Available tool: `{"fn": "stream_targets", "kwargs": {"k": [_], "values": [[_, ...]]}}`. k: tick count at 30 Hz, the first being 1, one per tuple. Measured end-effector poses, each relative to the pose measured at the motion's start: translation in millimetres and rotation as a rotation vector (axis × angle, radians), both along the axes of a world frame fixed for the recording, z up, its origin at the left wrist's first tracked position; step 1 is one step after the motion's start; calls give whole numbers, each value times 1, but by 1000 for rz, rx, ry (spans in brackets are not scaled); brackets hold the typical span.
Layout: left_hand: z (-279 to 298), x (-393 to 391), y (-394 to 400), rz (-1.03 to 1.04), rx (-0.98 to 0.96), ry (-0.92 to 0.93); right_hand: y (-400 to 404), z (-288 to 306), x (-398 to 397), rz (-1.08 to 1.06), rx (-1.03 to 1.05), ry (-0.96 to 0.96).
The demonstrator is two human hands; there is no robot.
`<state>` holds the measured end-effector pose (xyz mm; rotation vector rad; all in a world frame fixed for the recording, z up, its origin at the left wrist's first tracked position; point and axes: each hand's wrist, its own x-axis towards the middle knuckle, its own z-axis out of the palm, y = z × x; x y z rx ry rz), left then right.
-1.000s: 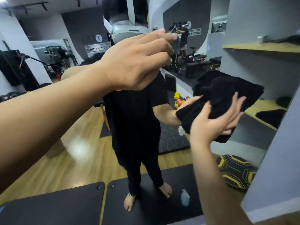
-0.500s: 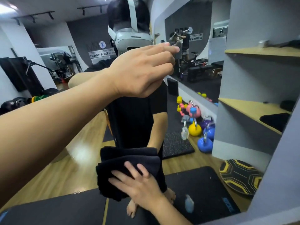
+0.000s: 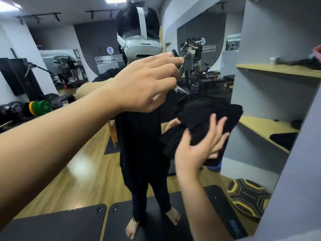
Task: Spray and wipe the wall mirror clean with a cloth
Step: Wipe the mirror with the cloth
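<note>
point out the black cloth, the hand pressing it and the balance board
black cloth (image 3: 205, 112): head view, upper folded part against the mirror
right hand (image 3: 196, 150): head view, back of the hand, fingers spread on the cloth
balance board (image 3: 246, 197): head view, its black and yellow top

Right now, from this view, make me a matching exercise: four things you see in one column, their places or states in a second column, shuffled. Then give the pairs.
Things:
1. Cloth
2. Left hand
3. Balance board
4. Right hand

Places or states:
A. Raised high at the mirror, fingers curled
B. Black, bunched against the glass
C. Lying on the floor at lower right
D. Fingers spread, pressing the cloth

Pairs: 1-B, 2-A, 3-C, 4-D
</note>
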<state>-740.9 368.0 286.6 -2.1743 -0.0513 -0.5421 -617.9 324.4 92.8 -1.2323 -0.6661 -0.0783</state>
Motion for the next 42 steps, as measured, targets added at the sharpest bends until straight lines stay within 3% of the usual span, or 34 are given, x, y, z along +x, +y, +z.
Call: {"fn": "stream_targets", "kwargs": {"k": [3,9,11,14,18,20,23,26,29,32,38,42], "values": [[-7,-19,-11,-25,-21,-35,-4,-9,-62,67,-68,-272],[-12,-78,-19,50,-25,-20,-6,-105,-162,145,-168,-1414],[-11,-97,-18,70,-18,-45,-5,-129,-163,182,-129,-1617],[-10,-129,-16,90,-11,-62,-2,-127,-146,115,-64,-1654],[-9,-169,-11,99,-4,-56,1,-81,-111,-63,-5,-1470],[-9,-191,-9,104,-2,-65,1,-55,-93,-130,-94,-1264],[-6,-221,-4,104,-6,-149,0,-21,-73,-134,-172,-791],[-4,-236,3,96,5,-227,1,1,-77,-126,-98,-329],[-5,-238,9,61,28,-242,6,5,-122,-119,8,-157],[-7,-237,12,60,39,-229,5,-19,-192,-72,-22,-329],[-7,-236,10,69,51,-235,-7,-148,-289,152,-111,-1365],[-7,-237,9,73,55,-213,-5,-199,-267,221,-148,-1699]]}}
